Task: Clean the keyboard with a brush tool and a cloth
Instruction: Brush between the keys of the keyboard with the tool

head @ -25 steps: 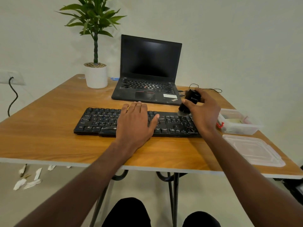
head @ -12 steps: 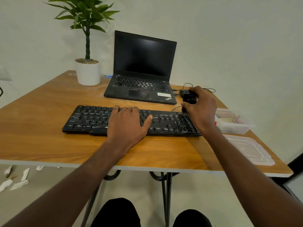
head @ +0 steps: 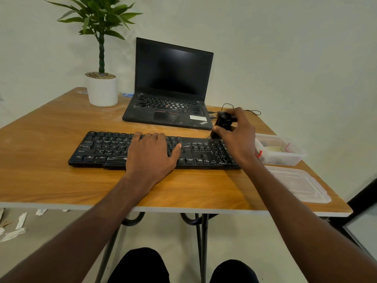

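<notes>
Keyboard (head: 142,149) is lying across the middle of the bench (head: 40,176), and we are laying our left hand (head: 152,153) flat on its centre keys, fingers straight and together, most likely to pin it while we brush. Our right hand (head: 237,137) is curling its fingers and thumb around the black brush tool (head: 221,124), holding it upright with its lower end touching the keyboard's far right corner, at about two o'clock from the left hand. At three o'clock a clear tub (head: 285,158) is sitting with its lid (head: 299,185) nearer us; we cannot tell whether the cloth is inside. Compared with a second ago, we are holding the brush tool more upright, lower on the keys, and the left hand is staying planted.
</notes>
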`<state>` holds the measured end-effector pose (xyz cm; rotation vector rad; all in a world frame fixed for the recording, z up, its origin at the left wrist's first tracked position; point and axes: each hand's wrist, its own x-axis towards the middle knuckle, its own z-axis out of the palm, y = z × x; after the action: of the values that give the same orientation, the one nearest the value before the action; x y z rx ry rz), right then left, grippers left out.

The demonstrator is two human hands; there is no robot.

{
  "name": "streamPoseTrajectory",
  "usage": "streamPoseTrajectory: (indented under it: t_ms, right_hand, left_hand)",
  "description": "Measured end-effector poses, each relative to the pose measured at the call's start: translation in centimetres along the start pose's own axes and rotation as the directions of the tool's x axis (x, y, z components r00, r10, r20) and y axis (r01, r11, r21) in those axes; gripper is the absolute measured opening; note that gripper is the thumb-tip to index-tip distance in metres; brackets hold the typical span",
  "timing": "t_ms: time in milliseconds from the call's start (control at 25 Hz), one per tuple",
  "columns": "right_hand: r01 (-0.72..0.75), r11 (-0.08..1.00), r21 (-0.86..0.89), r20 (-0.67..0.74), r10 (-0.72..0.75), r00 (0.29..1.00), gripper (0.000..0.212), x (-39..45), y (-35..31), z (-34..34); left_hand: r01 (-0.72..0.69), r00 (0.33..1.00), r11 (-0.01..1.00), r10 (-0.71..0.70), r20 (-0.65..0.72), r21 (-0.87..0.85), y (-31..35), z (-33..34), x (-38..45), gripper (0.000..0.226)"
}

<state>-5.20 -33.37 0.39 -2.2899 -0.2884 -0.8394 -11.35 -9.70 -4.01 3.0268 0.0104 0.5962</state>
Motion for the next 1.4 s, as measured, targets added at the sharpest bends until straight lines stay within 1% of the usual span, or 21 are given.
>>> streamPoseTrajectory:
  t_ms: [120, 160, 240, 320, 360, 480, 560, 600, 680, 800, 840, 880, 920, 1040, 1080, 1160, 1240, 1280, 1400]
  right_hand:
    - [0.063, 0.997, -0.039, 0.04, -0.062, 0.997, 0.047, 0.3, -0.1, -0.4]
    - [0.063, 0.998, -0.017, 0.063, -0.062, 0.996, 0.047, 0.5, -0.1, -0.7]
    - [0.078, 0.997, -0.003, 0.143, -0.077, 0.987, 0.049, 0.5, -0.3, -1.2]
    - [0.137, 0.987, -0.086, 0.173, -0.121, 0.978, 0.049, 0.8, -0.6, -1.3]
    - [0.151, 0.983, -0.1, 0.164, -0.134, 0.977, 0.049, 1.0, -0.5, -1.2]
    - [0.102, 0.994, -0.032, 0.193, -0.093, 0.977, 0.05, 1.5, -0.7, -1.3]
    - [0.134, 0.983, -0.123, 0.21, -0.106, 0.972, 0.052, 1.8, -0.6, -1.4]
    - [0.137, 0.982, -0.131, 0.207, -0.108, 0.972, 0.052, 1.9, -0.4, -1.4]
    - [0.11, 0.991, -0.07, 0.195, -0.095, 0.976, 0.051, 1.5, -0.3, -1.6]
    - [0.124, 0.982, -0.144, 0.104, -0.11, 0.989, 0.049, 0.8, -0.3, -1.1]
    - [0.118, 0.987, -0.112, 0.081, -0.11, 0.991, 0.049, 0.6, -0.3, -1.0]
    - [0.107, 0.993, -0.051, 0.08, -0.103, 0.991, 0.049, 0.5, -0.5, -0.8]
    - [0.107, 0.994, -0.025, 0.098, -0.104, 0.99, 0.049, 0.4, -0.8, -0.7]
    - [0.114, 0.988, -0.1, 0.082, -0.106, 0.991, 0.047, 0.5, -1.5, 0.0]
    - [0.108, 0.99, -0.094, 0.068, -0.102, 0.992, 0.048, 0.6, -1.8, 0.1]
    - [0.099, 0.993, -0.059, 0.094, -0.093, 0.991, 0.049, 0.6, -2.3, 0.3]
    - [0.119, 0.981, -0.155, 0.125, -0.1, 0.987, 0.046, 0.6, -2.3, 0.4]
    - [0.117, 0.976, -0.184, 0.117, -0.096, 0.989, 0.045, 0.7, -2.2, 0.4]
    - [0.095, 0.988, -0.123, 0.109, -0.082, 0.991, 0.047, 0.8, -2.3, 0.1]
  left_hand:
    - [0.007, 1.0, 1.0, -0.007, -0.008, -0.009, 0.0, 0.0, 0.0, 0.073]
    - [0.007, 1.0, 1.0, -0.007, -0.006, -0.012, 0.0, 0.0, 0.0, 0.073]
    - [0.001, 1.0, 1.0, -0.001, -0.015, -0.013, 0.0, 0.0, 0.0, 0.072]
    - [0.005, 1.0, 1.0, -0.005, -0.018, -0.012, 0.0, 0.1, 0.0, 0.074]
    - [0.006, 1.0, 1.0, -0.006, -0.013, -0.01, -0.1, 0.2, 0.0, 0.074]
    - [-0.001, 1.0, 1.0, 0.001, -0.021, -0.014, -0.1, 0.1, 0.0, 0.075]
    - [0.0, 1.0, 1.0, -0.001, -0.026, -0.021, -0.1, 0.1, 0.0, 0.074]
    - [0.0, 1.0, 1.0, -0.001, -0.026, -0.022, -0.1, 0.2, 0.0, 0.074]
    - [-0.008, 1.0, 1.0, 0.007, -0.03, -0.017, -0.2, 0.2, -0.1, 0.074]
    - [-0.007, 0.999, 1.0, 0.007, -0.037, -0.014, -0.2, 0.2, -0.1, 0.075]
    - [-0.008, 0.999, 1.0, 0.008, -0.037, -0.019, -0.2, 0.2, -0.1, 0.074]
    - [-0.012, 0.999, 1.0, 0.01, -0.047, -0.024, -0.1, 0.1, -0.1, 0.073]
    - [-0.012, 0.998, 1.0, 0.011, -0.058, -0.029, -0.1, 0.1, -0.1, 0.072]
    - [-0.01, 0.998, 1.0, 0.008, -0.057, -0.026, -0.1, 0.2, -0.1, 0.072]
    - [-0.009, 0.998, 1.0, 0.008, -0.059, -0.022, -0.1, 0.2, -0.1, 0.072]
    - [-0.008, 0.998, 1.0, 0.007, -0.064, -0.023, -0.1, 0.2, -0.1, 0.073]
    - [-0.006, 0.998, 1.0, 0.004, -0.065, -0.026, -0.2, 0.2, -0.1, 0.074]
    - [-0.005, 0.998, 1.0, 0.003, -0.067, -0.025, -0.2, 0.3, -0.1, 0.074]
    - [-0.009, 0.997, 1.0, 0.007, -0.073, -0.029, -0.2, 0.3, -0.1, 0.073]
